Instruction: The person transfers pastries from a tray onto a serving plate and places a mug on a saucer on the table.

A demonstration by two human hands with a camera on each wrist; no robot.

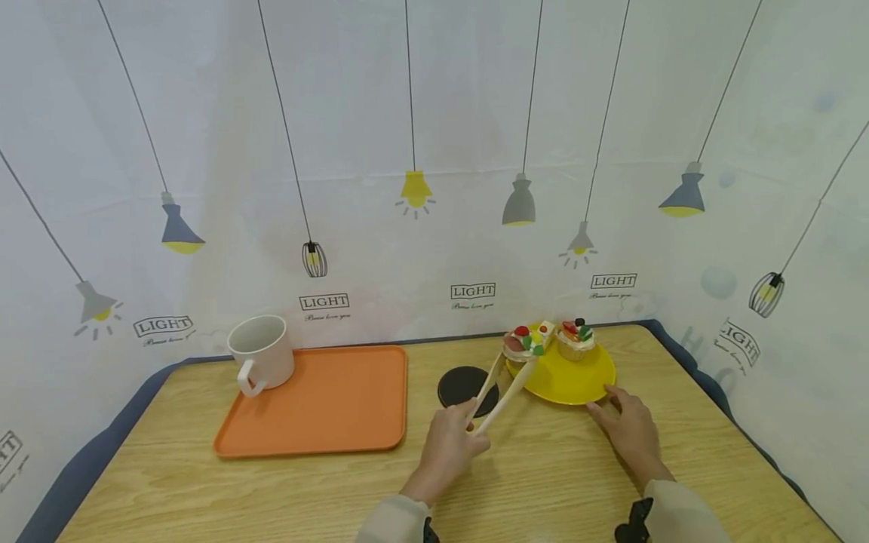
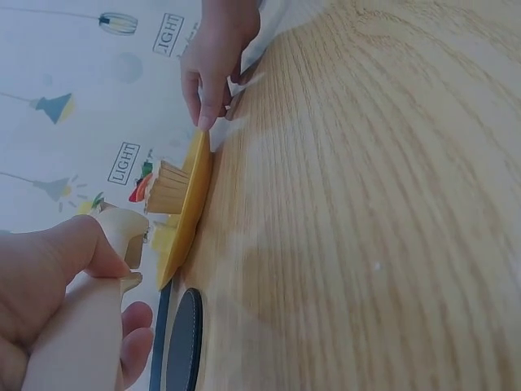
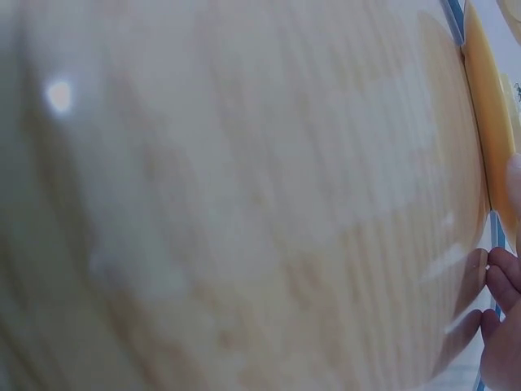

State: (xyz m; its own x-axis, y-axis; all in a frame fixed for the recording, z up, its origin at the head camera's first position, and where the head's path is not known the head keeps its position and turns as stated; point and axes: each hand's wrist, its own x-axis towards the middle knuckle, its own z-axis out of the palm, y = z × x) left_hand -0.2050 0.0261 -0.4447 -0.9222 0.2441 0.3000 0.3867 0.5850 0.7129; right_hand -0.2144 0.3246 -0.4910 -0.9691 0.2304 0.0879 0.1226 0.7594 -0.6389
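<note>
My left hand (image 1: 451, 445) grips a pair of wooden tongs (image 1: 509, 395). Their tips reach a fruit-topped cupcake (image 1: 520, 348) at the left edge of a yellow plate (image 1: 570, 388); the left wrist view mostly hides that cupcake behind the tongs. A second cupcake (image 1: 575, 345), with red, green and dark toppings, stands upright on the plate. Between the two shows a pale piece (image 1: 546, 329) with yellow on it. My right hand (image 1: 633, 436) holds the plate's near right rim by thumb and fingertips, its other fingers low beside the table in the right wrist view.
A black round coaster (image 1: 462, 385) lies left of the plate, partly behind the tongs. Farther left is an orange tray (image 1: 326, 407), with a white mug (image 1: 265, 353) on its back left corner. A white printed curtain (image 1: 366, 249) hangs right behind the wooden table (image 1: 529, 483).
</note>
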